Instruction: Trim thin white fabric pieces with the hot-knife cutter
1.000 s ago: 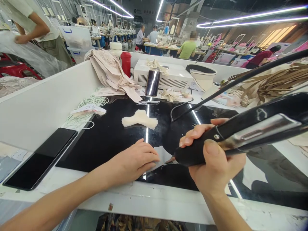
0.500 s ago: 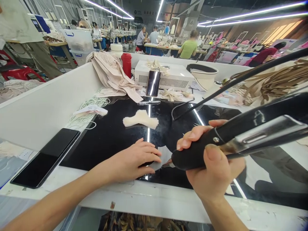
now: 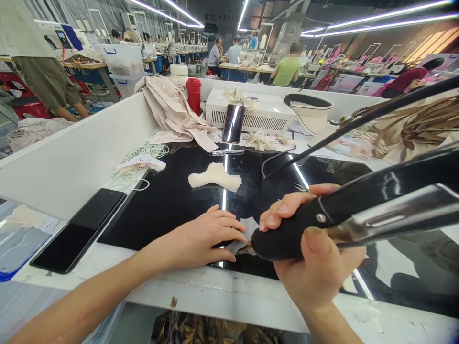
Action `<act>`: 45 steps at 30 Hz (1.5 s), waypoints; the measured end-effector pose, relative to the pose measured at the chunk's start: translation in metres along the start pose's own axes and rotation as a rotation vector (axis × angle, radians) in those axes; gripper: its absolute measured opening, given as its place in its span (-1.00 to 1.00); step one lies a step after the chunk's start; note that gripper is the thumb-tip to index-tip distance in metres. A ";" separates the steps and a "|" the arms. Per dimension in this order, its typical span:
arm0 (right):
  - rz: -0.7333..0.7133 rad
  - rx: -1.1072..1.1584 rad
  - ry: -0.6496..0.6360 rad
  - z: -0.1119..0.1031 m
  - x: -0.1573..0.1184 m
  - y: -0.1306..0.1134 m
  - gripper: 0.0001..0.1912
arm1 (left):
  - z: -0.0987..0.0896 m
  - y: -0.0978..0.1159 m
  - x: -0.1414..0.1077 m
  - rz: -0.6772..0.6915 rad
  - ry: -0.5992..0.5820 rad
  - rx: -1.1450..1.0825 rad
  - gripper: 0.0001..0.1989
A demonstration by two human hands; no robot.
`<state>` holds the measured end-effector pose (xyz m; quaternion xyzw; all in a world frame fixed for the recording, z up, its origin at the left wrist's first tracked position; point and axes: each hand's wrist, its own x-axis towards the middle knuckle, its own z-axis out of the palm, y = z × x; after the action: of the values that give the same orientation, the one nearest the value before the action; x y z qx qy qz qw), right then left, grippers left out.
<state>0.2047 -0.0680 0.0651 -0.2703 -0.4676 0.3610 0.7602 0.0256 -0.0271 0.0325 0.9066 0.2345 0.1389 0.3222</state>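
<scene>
My right hand [image 3: 311, 243] is wrapped round the black handle of a corded tool [image 3: 287, 237] with a long metal lever, which points down and left toward the glossy black panel [image 3: 165, 200]. Its tip is mostly hidden behind the handle. Close to that tip, my left hand [image 3: 208, 236] lies on the panel with its fingers spread, touching a small grey-white piece [image 3: 247, 229]. Whether the fingers pinch this piece is not clear. Beyond my hands, a cream fluffy piece [image 3: 215, 177] rests flat on the panel.
A large black phone [image 3: 79, 229] lies at the left, beside green cord [image 3: 143, 157]. Behind stand a second phone [image 3: 234, 123], a red flask [image 3: 193, 97], beige cloth [image 3: 172, 110] and a white vented box [image 3: 251, 112]. The tool's black cable [image 3: 344, 129] crosses the right side.
The whole view has shifted slightly, so the table items appear farther right. The tool and my right hand have moved slightly left relative to the panel. My left hand keeps its pose.
</scene>
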 end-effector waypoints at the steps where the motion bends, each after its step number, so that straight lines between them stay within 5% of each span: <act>1: 0.002 0.004 -0.008 0.001 -0.001 0.001 -0.61 | -0.001 0.001 0.001 0.001 -0.005 -0.002 -0.68; 10: 0.021 -0.025 -0.053 -0.005 0.001 -0.004 -0.64 | -0.004 -0.002 -0.003 0.037 0.015 0.019 -0.72; 19: -0.107 -0.146 0.206 -0.034 0.022 -0.019 -0.64 | 0.015 0.002 0.006 0.088 0.059 0.109 -0.63; 38: -0.119 -0.227 0.155 -0.033 0.016 -0.011 -0.68 | 0.027 -0.002 0.006 0.105 0.061 0.179 -0.67; 45: -0.181 -0.198 0.241 -0.046 0.020 -0.015 -0.65 | 0.025 -0.003 0.006 0.086 0.009 0.186 -0.67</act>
<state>0.2567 -0.0640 0.0675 -0.3422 -0.4287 0.2083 0.8098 0.0396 -0.0353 0.0121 0.9412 0.2085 0.1344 0.2296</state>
